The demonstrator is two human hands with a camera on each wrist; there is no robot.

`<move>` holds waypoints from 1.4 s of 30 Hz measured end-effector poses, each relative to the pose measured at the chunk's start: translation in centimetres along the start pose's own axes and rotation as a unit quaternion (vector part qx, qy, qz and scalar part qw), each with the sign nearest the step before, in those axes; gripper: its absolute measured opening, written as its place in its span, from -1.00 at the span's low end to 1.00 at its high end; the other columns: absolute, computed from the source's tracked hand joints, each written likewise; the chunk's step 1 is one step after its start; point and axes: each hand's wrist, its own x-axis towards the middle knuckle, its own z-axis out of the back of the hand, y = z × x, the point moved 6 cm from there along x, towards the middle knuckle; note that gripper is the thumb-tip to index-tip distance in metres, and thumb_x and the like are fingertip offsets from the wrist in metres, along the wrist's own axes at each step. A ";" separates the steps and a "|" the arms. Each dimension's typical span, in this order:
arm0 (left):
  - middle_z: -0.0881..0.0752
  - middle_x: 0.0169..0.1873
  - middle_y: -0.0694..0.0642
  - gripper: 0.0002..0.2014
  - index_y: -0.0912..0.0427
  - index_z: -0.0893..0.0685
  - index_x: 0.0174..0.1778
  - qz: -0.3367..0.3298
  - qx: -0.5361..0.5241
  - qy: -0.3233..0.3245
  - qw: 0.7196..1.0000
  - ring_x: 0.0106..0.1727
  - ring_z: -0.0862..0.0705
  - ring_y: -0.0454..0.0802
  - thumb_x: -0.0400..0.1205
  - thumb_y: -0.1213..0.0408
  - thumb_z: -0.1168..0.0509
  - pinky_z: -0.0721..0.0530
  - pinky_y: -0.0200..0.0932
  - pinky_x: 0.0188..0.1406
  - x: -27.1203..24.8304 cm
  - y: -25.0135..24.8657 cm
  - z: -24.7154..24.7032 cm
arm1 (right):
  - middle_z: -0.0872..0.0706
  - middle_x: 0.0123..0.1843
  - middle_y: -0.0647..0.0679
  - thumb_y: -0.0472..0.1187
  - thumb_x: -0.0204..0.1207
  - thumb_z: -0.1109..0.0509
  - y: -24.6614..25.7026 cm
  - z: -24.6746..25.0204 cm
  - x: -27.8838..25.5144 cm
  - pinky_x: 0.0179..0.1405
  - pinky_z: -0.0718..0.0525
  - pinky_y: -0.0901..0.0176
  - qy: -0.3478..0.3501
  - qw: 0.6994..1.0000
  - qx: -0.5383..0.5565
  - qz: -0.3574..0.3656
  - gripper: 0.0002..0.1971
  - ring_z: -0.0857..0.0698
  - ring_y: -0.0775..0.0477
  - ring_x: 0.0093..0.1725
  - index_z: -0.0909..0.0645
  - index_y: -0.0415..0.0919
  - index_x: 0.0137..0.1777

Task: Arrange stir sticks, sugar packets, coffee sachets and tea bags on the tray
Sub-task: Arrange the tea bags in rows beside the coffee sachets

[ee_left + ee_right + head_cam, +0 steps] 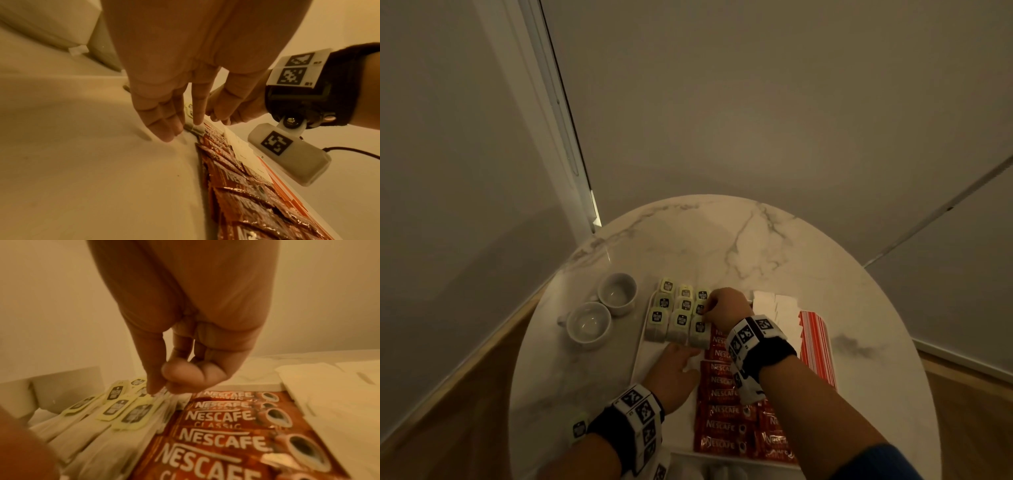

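Right hand (726,305) reaches to the far end of the tray (650,356); thumb and forefinger pinch a tea bag (162,391) at the right edge of the tea bags (674,317), which lie in three rows at the tray's far left. Left hand (676,363), fingers straight and relaxed, touches the near edge of those rows. Red coffee sachets (726,411) overlap down the tray's middle; white sugar packets (780,308) and red-striped stir sticks (818,346) lie to the right. Two cups (602,308) stand on the tabletop (722,233), left of the tray.
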 end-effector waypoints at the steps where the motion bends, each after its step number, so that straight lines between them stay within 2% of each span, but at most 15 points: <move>1: -0.38 0.43 0.07 -0.58 0.12 -0.43 0.49 -0.001 0.005 0.000 1.000 0.41 -0.44 -0.05 0.68 0.31 -0.21 -0.36 -0.32 0.33 0.0 0.1 0.0 | -0.78 -0.01 -0.12 -0.31 0.46 -0.44 -0.2 0.2 -0.1 0.03 -0.66 0.12 -0.007 1.000 -0.001 -0.003 -0.91 -0.72 -0.11 0.04 -0.75 -0.23 -0.07; 4: -0.39 0.42 0.08 -0.58 0.15 -0.45 0.47 -0.004 0.004 -0.006 1.000 0.41 -0.44 -0.05 0.67 0.32 -0.23 -0.37 -0.28 0.38 0.1 0.2 0.1 | -0.75 -0.10 -0.11 -0.33 0.45 -0.38 -0.8 0.5 -0.6 -0.04 -0.62 0.15 -0.017 1.000 -0.006 0.001 -0.90 -0.70 -0.12 -0.04 -0.67 -0.13 -0.22; 7: -0.40 0.41 0.07 -0.59 0.16 -0.47 0.45 -0.002 -0.002 -0.008 1.000 0.39 -0.47 -0.03 0.66 0.34 -0.23 -0.41 -0.27 0.35 0.1 0.2 0.0 | -0.75 -0.13 -0.11 -0.31 0.43 -0.38 -1.1 0.5 -1.2 -0.12 -0.54 0.18 -0.023 1.000 -0.002 0.009 -0.81 -0.67 -0.10 -0.11 -0.54 -0.07 -0.37; 10: -0.41 0.40 0.06 -0.61 0.17 -0.49 0.44 -0.002 -0.004 -0.008 1.000 0.38 -0.47 -0.04 0.66 0.35 -0.23 -0.40 -0.31 0.29 0.0 0.2 -0.1 | -0.73 -0.20 -0.07 -0.33 0.43 -0.37 -1.2 0.3 -1.7 -0.16 -0.52 0.20 -0.019 1.000 0.020 0.004 -0.83 -0.64 -0.06 -0.18 -0.55 -0.08 -0.34; 14: -0.45 0.38 0.04 -0.63 0.16 -0.49 0.41 0.003 0.002 -0.012 1.000 0.40 -0.48 -0.07 0.66 0.35 -0.23 -0.39 -0.34 0.27 -0.2 0.0 0.0 | -0.61 -0.37 0.10 -0.35 0.44 -0.36 -1.2 -0.1 -2.5 -0.27 -0.47 0.27 -0.019 0.999 0.046 0.010 -0.70 -0.60 0.04 -0.27 -0.47 0.02 -0.42; 18: -0.44 0.40 0.04 -0.62 0.16 -0.49 0.42 0.011 0.012 -0.014 1.000 0.40 -0.49 -0.05 0.66 0.33 -0.23 -0.43 -0.27 0.33 -0.4 0.0 0.1 | -0.57 -0.40 0.11 -0.36 0.46 -0.35 -0.6 -0.3 -3.1 -0.24 -0.49 0.25 -0.028 0.998 0.056 0.029 -0.67 -0.53 0.12 -0.35 -0.42 0.00 -0.43; 20: -0.44 0.39 0.04 -0.63 0.16 -0.51 0.40 0.017 0.011 -0.017 1.000 0.39 -0.49 -0.05 0.65 0.32 -0.23 -0.42 -0.27 0.31 -0.5 0.1 0.2 | -0.56 -0.41 0.13 -0.35 0.48 -0.34 -0.6 -0.2 -3.3 -0.28 -0.46 0.30 -0.034 0.997 0.057 0.030 -0.67 -0.50 0.18 -0.38 -0.42 0.01 -0.44; 22: -0.46 0.34 0.06 -0.67 0.15 -0.55 0.33 0.035 0.003 -0.043 0.998 0.33 -0.52 -0.04 0.63 0.32 -0.25 -0.46 -0.24 0.29 -0.6 0.4 0.7 | -0.57 -0.40 0.13 -0.32 0.50 -0.36 -0.8 -0.1 -3.6 -0.38 -0.42 0.35 -0.031 0.998 0.051 0.020 -0.68 -0.51 0.19 -0.38 -0.46 0.01 -0.43; 24: -0.44 0.29 0.09 -0.73 0.15 -0.56 0.22 0.059 -0.020 -0.092 0.994 0.21 -0.55 0.01 0.59 0.33 -0.29 -0.53 -0.10 0.28 -0.5 0.9 1.8 | -0.59 -0.36 0.09 -0.28 0.49 -0.37 -1.2 -0.2 -3.4 -0.38 -0.42 0.33 -0.027 0.999 0.043 0.004 -0.71 -0.54 0.13 -0.35 -0.48 0.00 -0.42; 28: -0.32 0.20 0.08 -0.78 0.09 -0.48 0.06 0.102 -0.050 -0.159 0.981 0.08 -0.53 0.02 0.55 0.33 -0.33 -0.54 -0.04 0.26 -0.8 2.1 3.5 | -0.59 -0.33 0.03 -0.26 0.50 -0.36 -1.6 -0.5 -3.1 -0.40 -0.40 0.31 -0.019 0.999 0.036 -0.012 -0.72 -0.56 0.05 -0.30 -0.47 -0.03 -0.42; 31: -0.37 0.21 0.12 -0.77 0.10 -0.47 0.07 0.109 -0.063 -0.162 0.979 0.08 -0.52 0.01 0.55 0.34 -0.32 -0.52 -0.07 0.25 -0.7 2.3 3.9 | -0.62 -0.31 0.03 -0.23 0.52 -0.37 -1.5 -0.9 -3.0 -0.32 -0.48 0.31 -0.013 0.999 0.041 -0.007 -0.77 -0.59 0.06 -0.29 -0.51 -0.05 -0.37; 35: -0.42 0.26 0.19 -0.77 0.11 -0.48 0.07 0.118 -0.072 -0.167 0.976 0.15 -0.54 0.09 0.54 0.34 -0.33 -0.53 -0.02 0.27 -0.7 2.2 4.2 | -0.66 -0.18 0.01 -0.23 0.53 -0.36 -1.5 -1.2 -3.0 -0.15 -0.53 0.22 -0.015 0.999 0.039 -0.014 -0.83 -0.63 0.00 -0.15 -0.53 -0.04 -0.29; 39: -0.37 0.30 0.14 -0.76 0.12 -0.48 0.13 0.120 -0.062 -0.160 0.978 0.12 -0.51 0.05 0.57 0.29 -0.31 -0.49 -0.13 0.18 -1.4 1.6 4.6 | -0.63 -0.24 0.01 -0.24 0.53 -0.34 -1.6 -0.5 -4.1 -0.26 -0.48 0.28 -0.026 0.998 0.048 -0.013 -0.78 -0.60 0.00 -0.20 -0.48 -0.06 -0.35; 42: -0.44 0.25 0.07 -0.77 0.10 -0.51 0.15 0.075 -0.043 -0.145 0.986 0.08 -0.52 -0.03 0.60 0.27 -0.30 -0.47 -0.16 0.11 -3.1 0.3 5.2 | -0.64 -0.23 0.01 -0.23 0.52 -0.35 -1.7 0.6 -6.4 -0.28 -0.48 0.26 -0.046 0.997 0.068 0.008 -0.87 -0.63 0.00 -0.18 -0.55 -0.12 -0.25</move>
